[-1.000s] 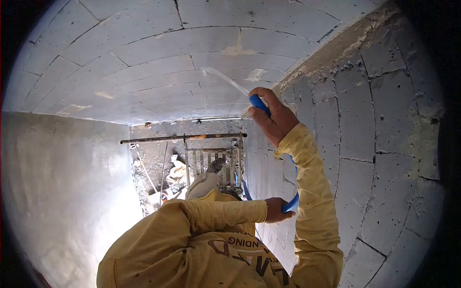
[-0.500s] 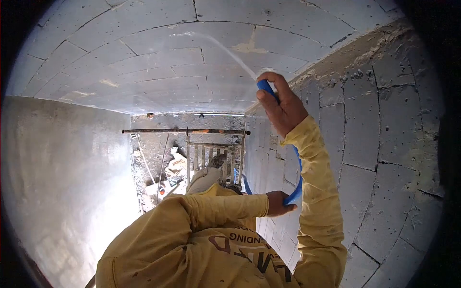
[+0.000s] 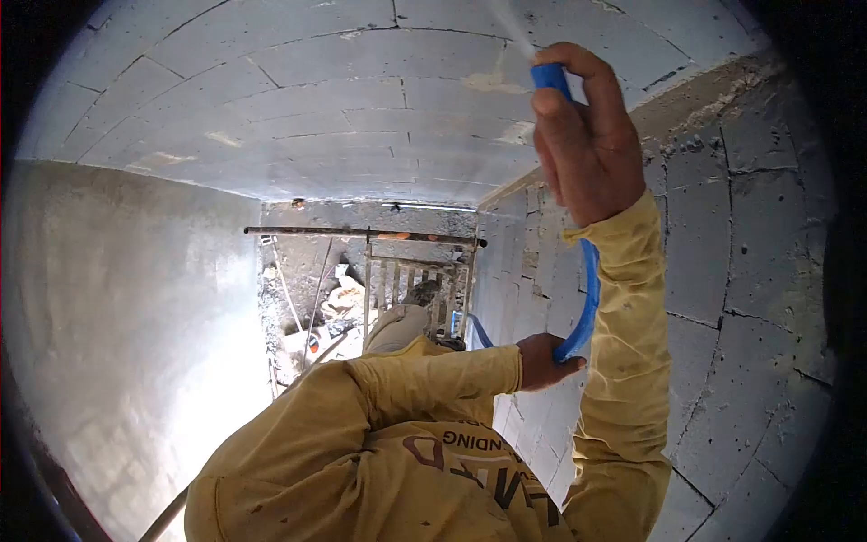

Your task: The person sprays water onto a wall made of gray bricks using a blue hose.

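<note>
My right hand (image 3: 598,144) is raised at the upper right, wrapped around the end of a blue hose (image 3: 589,294). One finger bends over the hose mouth, and a jet of water (image 3: 513,27) sprays up toward the block wall (image 3: 316,108). Lower down, my left hand (image 3: 549,361) grips the same hose, its arm reaching across my chest. Between the hands the hose curves, partly behind my right sleeve. Another stretch of it leads down past my left hand toward the scaffold.
Grey block wall (image 3: 686,361) stands close on my right, a smooth plastered wall (image 3: 135,271) on my left. Below are a scaffold frame (image 3: 420,264) with a slatted platform, a rusty horizontal pipe (image 3: 316,233), and rubble with a crumpled pale sack (image 3: 345,298) on the ground.
My right hand has moved up and to the right with the hose end, and the jet now points more steeply upward. My left hand has shifted slightly up and right, still gripping the hose.
</note>
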Available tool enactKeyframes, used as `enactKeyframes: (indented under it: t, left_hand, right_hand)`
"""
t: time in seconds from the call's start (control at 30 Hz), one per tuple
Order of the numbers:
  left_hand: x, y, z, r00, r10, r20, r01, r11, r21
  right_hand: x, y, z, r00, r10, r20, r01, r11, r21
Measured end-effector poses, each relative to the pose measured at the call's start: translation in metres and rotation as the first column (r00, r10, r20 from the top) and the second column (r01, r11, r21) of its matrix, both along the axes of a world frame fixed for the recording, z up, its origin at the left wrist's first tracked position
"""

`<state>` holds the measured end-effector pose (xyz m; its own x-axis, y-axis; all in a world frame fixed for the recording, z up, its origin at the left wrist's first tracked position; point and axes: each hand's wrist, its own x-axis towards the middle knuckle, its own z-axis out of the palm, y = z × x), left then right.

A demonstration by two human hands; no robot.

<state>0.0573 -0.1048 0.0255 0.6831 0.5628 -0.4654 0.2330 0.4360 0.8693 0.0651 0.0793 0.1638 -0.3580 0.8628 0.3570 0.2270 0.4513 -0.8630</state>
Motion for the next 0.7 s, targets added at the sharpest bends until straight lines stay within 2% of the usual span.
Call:
enactKeyframes:
  t: [0.03, 0.1, 0.23, 0.3, 0.37, 0.47, 0.7]
  left_hand:
    - [-0.001, 0.0, 0.001, 1.0, -0.02, -0.001, 0.02, 1.0, -0.017]
    - [-0.002, -0.001, 0.003, 0.998, -0.068, 0.003, 0.068, 0.996, -0.05]
    - [0.004, -0.009, -0.006, 0.996, -0.094, -0.009, 0.094, 0.995, 0.014]
    - [0.001, -0.01, -0.001, 0.995, -0.096, -0.005, 0.096, 0.995, 0.012]
    - [0.001, -0.012, -0.003, 0.993, -0.115, 0.01, 0.114, 0.992, 0.057]
    - [0.007, -0.014, -0.004, 0.986, -0.164, -0.01, 0.164, 0.982, 0.093]
    - [0.021, -0.021, 0.003, 0.978, -0.208, 0.036, 0.2, 0.969, 0.146]
  right_hand:
    - [0.002, 0.0, 0.001, 1.0, -0.027, 0.013, 0.027, 1.0, -0.004]
    - [0.01, -0.004, 0.006, 0.997, -0.072, 0.013, 0.073, 0.985, -0.154]
    - [0.032, -0.006, 0.001, 0.943, -0.333, 0.021, 0.325, 0.902, -0.285]
    - [0.05, -0.005, 0.001, 0.883, -0.465, 0.069, 0.47, 0.868, -0.162]
    - [0.076, -0.007, 0.002, 0.846, -0.533, 0.037, 0.528, 0.824, -0.208]
    - [0.098, -0.02, 0.016, 0.712, -0.7, 0.054, 0.691, 0.687, -0.224]
    - [0.154, -0.05, 0.031, 0.504, -0.863, -0.045, 0.852, 0.505, -0.137]
